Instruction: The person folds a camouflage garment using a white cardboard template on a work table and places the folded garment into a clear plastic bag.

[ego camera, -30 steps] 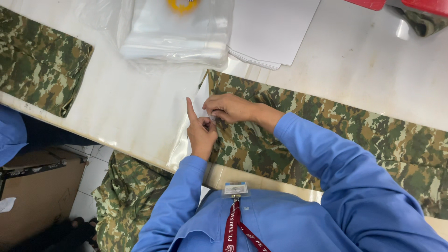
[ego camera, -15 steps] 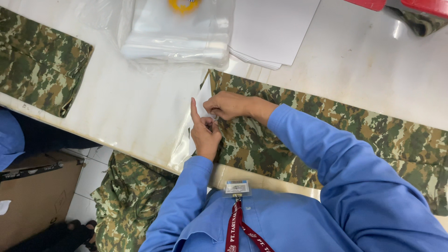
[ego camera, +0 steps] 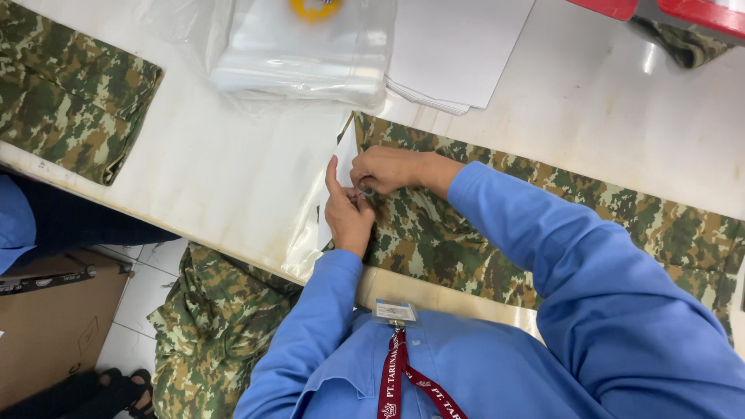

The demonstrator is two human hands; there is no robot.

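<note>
At the far left of the pale, glossy work table (ego camera: 217, 178) lies a folded piece of green-and-brown camouflage cloth (ego camera: 66, 89), well apart from the hands. Below the table edge, a cardboard box (ego camera: 46, 326) stands on the tiled floor, and beside it a heap of the same camouflage fabric (ego camera: 209, 334) hangs or lies under the table. Further along the top of the table sits a stack of clear plastic bags (ego camera: 303, 50) with a yellow ring-shaped thing (ego camera: 314, 8) resting on it, and just beside that a few white paper sheets (ego camera: 454, 46). In the middle, the left hand (ego camera: 348, 213) rests on the near end of a long strip of camouflage garment (ego camera: 497, 209) that runs off toward the right; its forefinger points up and the other fingers are curled in on the cloth edge. The right hand (ego camera: 388, 169) comes in from above and meets the left, its fingertips pinched together on something small at the garment's end; what is pinched is too small to tell. A white card or paper (ego camera: 345, 155) and a clear plastic film (ego camera: 306, 248) lie under that end of the garment. Both arms wear blue sleeves (ego camera: 543, 233), and a red lanyard (ego camera: 400, 380) with a badge hangs at the chest. At the far right top corner stands a red bin (ego camera: 683, 12).
</note>
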